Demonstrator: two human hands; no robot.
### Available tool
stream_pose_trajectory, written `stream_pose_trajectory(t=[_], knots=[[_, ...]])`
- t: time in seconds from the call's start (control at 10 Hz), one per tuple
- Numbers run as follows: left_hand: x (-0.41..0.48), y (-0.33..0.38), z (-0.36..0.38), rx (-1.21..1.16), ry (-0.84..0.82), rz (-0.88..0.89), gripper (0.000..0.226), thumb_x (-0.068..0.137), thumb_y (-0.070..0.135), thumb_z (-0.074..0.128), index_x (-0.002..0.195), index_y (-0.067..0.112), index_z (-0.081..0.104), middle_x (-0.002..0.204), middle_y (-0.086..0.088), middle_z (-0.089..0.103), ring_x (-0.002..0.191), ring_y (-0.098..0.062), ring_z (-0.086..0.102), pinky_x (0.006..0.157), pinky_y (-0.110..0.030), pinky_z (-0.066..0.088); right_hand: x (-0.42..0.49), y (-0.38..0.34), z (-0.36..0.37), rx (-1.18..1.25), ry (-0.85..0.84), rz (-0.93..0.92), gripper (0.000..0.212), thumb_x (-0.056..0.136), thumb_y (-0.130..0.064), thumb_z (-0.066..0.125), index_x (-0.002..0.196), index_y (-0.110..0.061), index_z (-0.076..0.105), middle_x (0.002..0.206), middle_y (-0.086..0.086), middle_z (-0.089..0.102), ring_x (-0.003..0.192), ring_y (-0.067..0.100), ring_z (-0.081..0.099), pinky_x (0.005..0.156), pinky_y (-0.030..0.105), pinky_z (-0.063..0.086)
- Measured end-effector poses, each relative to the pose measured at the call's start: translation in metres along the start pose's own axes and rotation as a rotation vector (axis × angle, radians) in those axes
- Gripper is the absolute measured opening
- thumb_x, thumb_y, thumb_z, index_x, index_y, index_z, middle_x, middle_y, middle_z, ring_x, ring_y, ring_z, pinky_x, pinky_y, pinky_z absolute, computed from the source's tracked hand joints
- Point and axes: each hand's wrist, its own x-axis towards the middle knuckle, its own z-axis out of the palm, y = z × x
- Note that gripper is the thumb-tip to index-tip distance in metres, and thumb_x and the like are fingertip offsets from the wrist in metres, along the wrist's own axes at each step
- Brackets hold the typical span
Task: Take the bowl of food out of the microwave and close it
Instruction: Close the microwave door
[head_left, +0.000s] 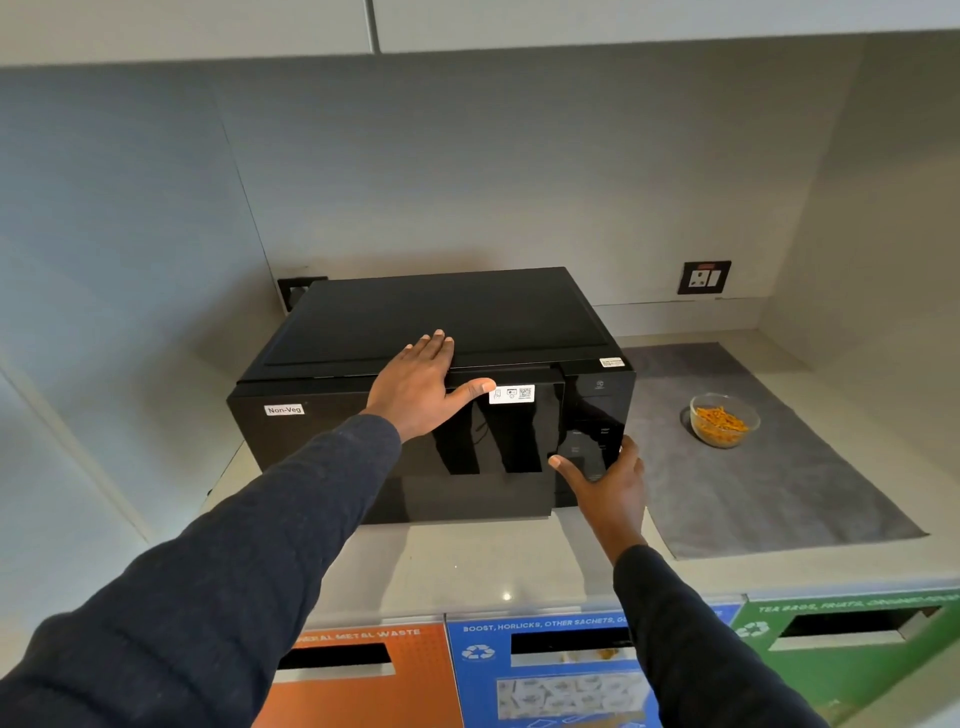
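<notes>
A black microwave (363, 322) stands on the pale counter with its glossy door (467, 447) flush against the body. My left hand (423, 382) lies flat on the top front edge, fingers spread, thumb hooked over the door's upper rim. My right hand (605, 486) rests with open fingers against the lower control panel at the door's right edge. A clear glass bowl (724, 420) of orange food sits on a grey mat (769, 493) to the right of the microwave, apart from both hands.
A wall socket (704, 278) is behind the mat. Below the counter's front edge are waste slots: orange (363, 675), blue (545, 670) and green (852, 639). Cabinets hang overhead, and a side wall closes the left.
</notes>
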Motion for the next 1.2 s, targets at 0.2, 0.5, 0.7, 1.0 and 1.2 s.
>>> stream_pose_trajectory(t=[0.2,0.5,0.7,1.0,1.2], knots=[[0.000,0.001,0.001,0.002,0.029,-0.012,0.123,0.078,0.092,-0.001,0.162,0.008,0.028,0.171,-0.011,0.025,0.158,-0.027,0.024,0.129,-0.042,0.023,-0.001,-0.004,0.002,-0.057,0.025,0.002,0.104,0.071,-0.061,0.081,0.151,-0.018,0.030,0.150,0.012,0.046,0.133,0.034,0.051,0.100,0.041,0.050],[0.005,0.000,0.008,-0.009,0.064,-0.042,0.105,0.091,0.086,0.016,0.160,0.010,0.034,0.169,-0.010,0.032,0.156,-0.026,0.029,0.127,-0.042,0.025,-0.002,-0.011,0.006,-0.119,0.075,0.035,0.100,0.073,-0.061,0.079,0.147,-0.015,0.032,0.146,0.016,0.049,0.128,0.037,0.055,0.097,0.048,0.055],[0.001,0.004,0.005,0.014,0.064,-0.045,0.115,0.083,0.088,0.001,0.160,0.009,0.034,0.168,-0.012,0.033,0.156,-0.028,0.031,0.126,-0.043,0.026,-0.003,-0.020,0.001,-0.253,0.037,0.048,0.103,0.074,-0.068,0.073,0.148,-0.011,0.031,0.145,0.018,0.050,0.126,0.039,0.057,0.097,0.050,0.056],[-0.017,0.019,0.009,-0.057,0.087,-0.123,0.102,0.092,0.079,0.003,0.164,0.009,0.019,0.172,-0.012,0.020,0.160,-0.030,0.017,0.129,-0.047,0.016,-0.006,-0.032,-0.011,-0.414,-0.081,0.058,0.108,0.082,-0.062,0.071,0.156,-0.006,0.016,0.149,0.021,0.048,0.128,0.040,0.057,0.098,0.049,0.055],[-0.091,0.038,0.061,-0.076,0.270,-0.091,0.088,0.103,0.067,0.017,0.166,0.010,-0.005,0.174,-0.013,-0.013,0.161,-0.029,-0.012,0.130,-0.047,-0.003,-0.036,-0.022,-0.022,-0.517,-0.152,-0.035,0.103,0.090,-0.060,0.062,0.161,-0.009,0.006,0.164,0.017,0.028,0.144,0.038,0.040,0.113,0.049,0.042]])
